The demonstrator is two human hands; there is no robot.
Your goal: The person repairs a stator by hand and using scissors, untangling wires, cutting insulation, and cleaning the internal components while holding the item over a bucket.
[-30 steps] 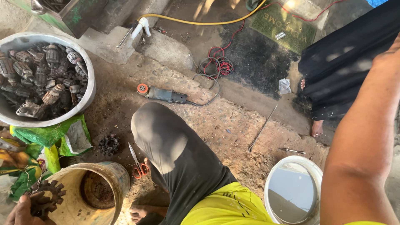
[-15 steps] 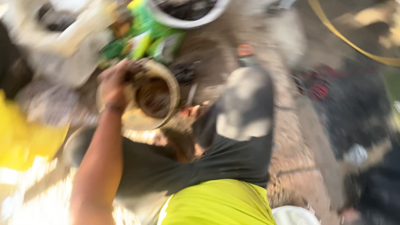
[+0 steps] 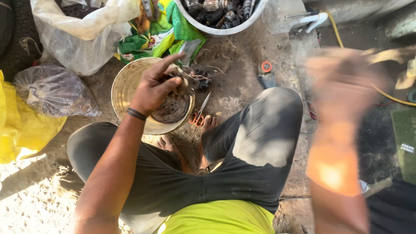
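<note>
Left hand (image 3: 157,89) fingers closed on a dark greasy metal part (image 3: 180,86) over the round tan plastic bucket (image 3: 123,89), orange-handled scissors (image 3: 198,113) at its 3 o'clock; right hand (image 3: 344,82) blurred, grip unclear.

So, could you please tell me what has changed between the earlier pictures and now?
The left hand, low at the frame's edge with a dark gear a second ago, now holds a dark part over the tan bucket. The right hand is raised and blurred. The view swung left. The scissors lie unmoved beside the bucket.
</note>
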